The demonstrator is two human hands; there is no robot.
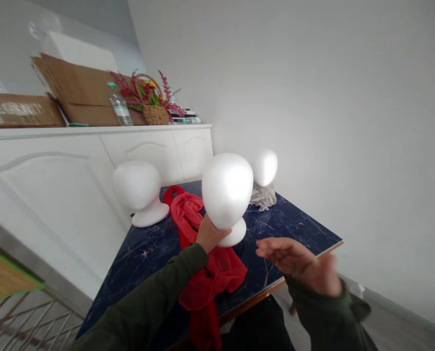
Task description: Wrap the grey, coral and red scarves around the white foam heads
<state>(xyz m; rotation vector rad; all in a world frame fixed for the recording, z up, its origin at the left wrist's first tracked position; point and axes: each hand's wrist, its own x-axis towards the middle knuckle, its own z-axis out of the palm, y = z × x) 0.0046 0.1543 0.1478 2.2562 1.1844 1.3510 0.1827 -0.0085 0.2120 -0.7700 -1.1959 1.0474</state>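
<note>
Evidently, a white foam mannequin head (227,191) stands tilted at frame centre, its neck gripped by the left hand (209,234). It is judged light, stiff and easily dented; the neck or base is the preferred hold. The right hand (298,263) is half open and empty. A red scarf (217,273) lies on the dark marble tabletop (283,219); 1 similar head (139,185) stands at left, 1 more (265,168) at upper right.

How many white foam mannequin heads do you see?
3: one head in the left hand, one by the white cabinet, one at the far end of the dark marble table.
</note>
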